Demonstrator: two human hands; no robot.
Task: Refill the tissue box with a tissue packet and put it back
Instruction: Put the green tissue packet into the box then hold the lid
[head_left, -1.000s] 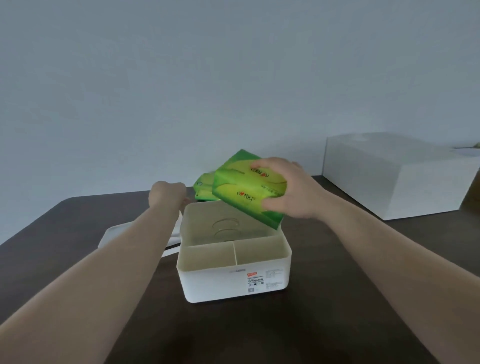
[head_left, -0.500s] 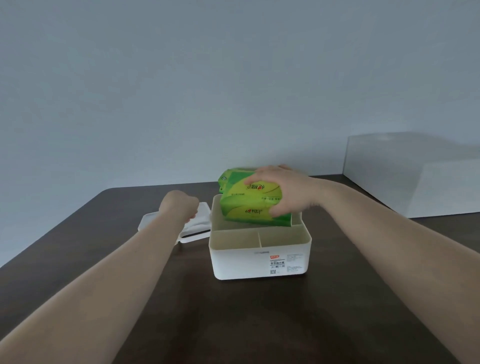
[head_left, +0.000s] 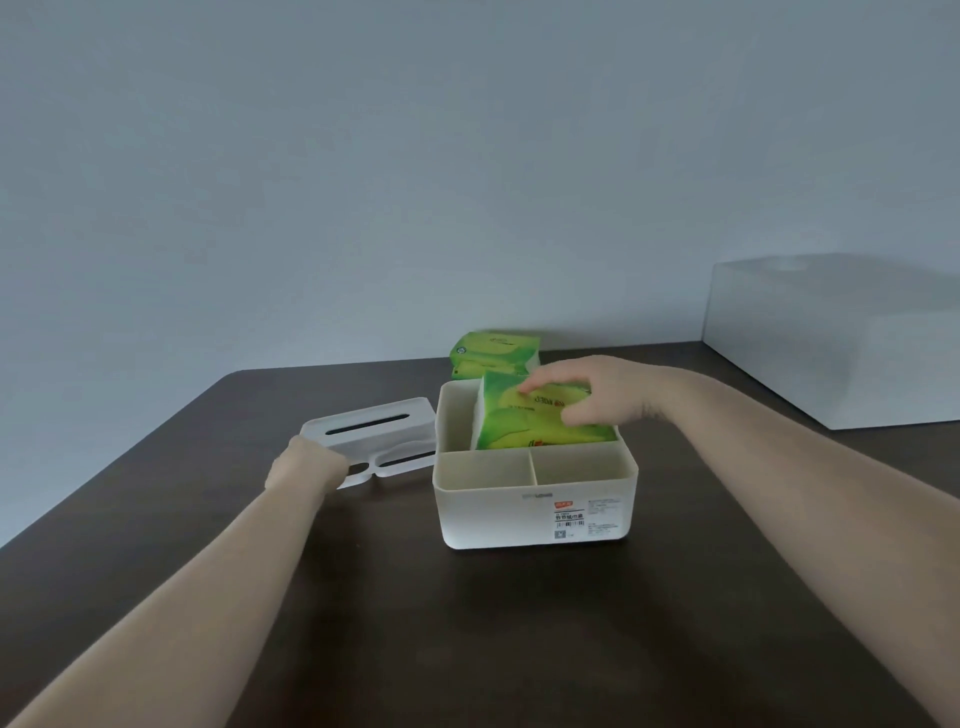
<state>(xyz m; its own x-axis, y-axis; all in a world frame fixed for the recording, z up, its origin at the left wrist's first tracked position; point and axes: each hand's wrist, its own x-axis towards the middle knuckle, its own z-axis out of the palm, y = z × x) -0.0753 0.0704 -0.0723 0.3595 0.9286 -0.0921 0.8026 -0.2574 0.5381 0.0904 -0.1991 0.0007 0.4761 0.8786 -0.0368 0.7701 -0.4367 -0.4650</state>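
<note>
Starting left of the tissue box (head_left: 535, 514), my left hand (head_left: 306, 467) is curled at the near corner of the lid (head_left: 371, 434), which lies flat on the dark worktop (head_left: 467, 623). My fingers are hidden under the back of the hand, so I cannot tell whether they actually pinch the lid's edge. The lid's slots show dark against its pale plastic.

The tissue box stands open, just right of the lid. Its two small front compartments are bare; its label print is too small for me to read. In the large rear compartment the green tissue packet (head_left: 530, 426) sits tilted, its lower edge hidden behind the divider and its top above the rim. My right hand (head_left: 597, 397) closes over the packet's top right, fingers spread across it.

Behind the tissue box, more green packets (head_left: 493, 353) are partly hidden by the held one. Far right of the tissue box a large white box (head_left: 831, 348) is blurred and cut off by the frame.
</note>
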